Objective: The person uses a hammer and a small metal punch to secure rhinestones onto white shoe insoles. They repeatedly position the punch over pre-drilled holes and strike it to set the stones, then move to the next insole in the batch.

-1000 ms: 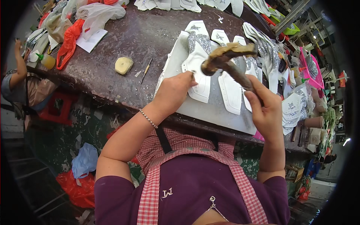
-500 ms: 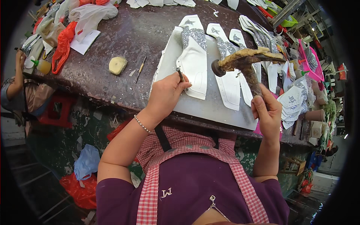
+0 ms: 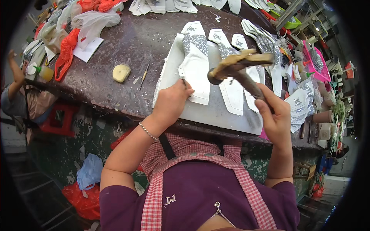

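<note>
My left hand (image 3: 172, 102) pinches a short dark metal punch (image 3: 184, 82) between thumb and fingertips. Its tip is hidden; it stands by the left edge of a white shoe-upper piece (image 3: 197, 77) with a silver glitter band and star. My right hand (image 3: 275, 115) is wrapped round the handle of a worn hammer (image 3: 231, 68), whose tan-wrapped head is raised over the neighbouring pieces, to the right of the punch. Beneath the hammer lie two similar pieces, one a white glittered upper (image 3: 232, 94) with small holes along its edge. They rest on a pale board (image 3: 208, 116).
On the dark table (image 3: 127, 42) lie a yellowish lump (image 3: 121, 73) and a thin pointed tool (image 3: 144, 77). Stacked glittered pieces (image 3: 298, 104) and a pink basket (image 3: 318, 63) stand at right. Plastic bags (image 3: 94, 21) lie at far left, near another person's arm (image 3: 16, 75).
The hammer has moved left and its head has turned. The punch shows less above my left fingers. At far left, the other person's arm has risen.
</note>
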### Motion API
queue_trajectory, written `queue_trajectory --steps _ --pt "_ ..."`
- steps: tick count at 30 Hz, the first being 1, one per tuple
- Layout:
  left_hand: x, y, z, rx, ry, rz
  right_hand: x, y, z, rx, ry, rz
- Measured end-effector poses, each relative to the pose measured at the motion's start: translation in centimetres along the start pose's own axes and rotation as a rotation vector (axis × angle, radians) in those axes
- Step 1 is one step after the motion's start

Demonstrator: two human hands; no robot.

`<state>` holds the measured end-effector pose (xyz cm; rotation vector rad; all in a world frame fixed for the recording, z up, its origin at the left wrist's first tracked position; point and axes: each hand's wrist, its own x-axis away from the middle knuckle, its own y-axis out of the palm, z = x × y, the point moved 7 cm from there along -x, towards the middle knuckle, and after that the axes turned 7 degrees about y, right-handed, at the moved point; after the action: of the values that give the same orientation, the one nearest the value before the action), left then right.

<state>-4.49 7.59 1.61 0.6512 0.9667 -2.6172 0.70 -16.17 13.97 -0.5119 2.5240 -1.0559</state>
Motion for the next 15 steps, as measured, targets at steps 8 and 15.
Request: queue_trajectory --steps 8,15 --pt "-3.1 2.3 1.5 0.201 -0.060 -0.024 2.9 1.1 9.8 -0.040 0.230 0.118" --pt "-7.3 7.1 0.7 0.349 -0.222 -0.046 3.6 2.4 10.0 0.006 0.290 0.077"
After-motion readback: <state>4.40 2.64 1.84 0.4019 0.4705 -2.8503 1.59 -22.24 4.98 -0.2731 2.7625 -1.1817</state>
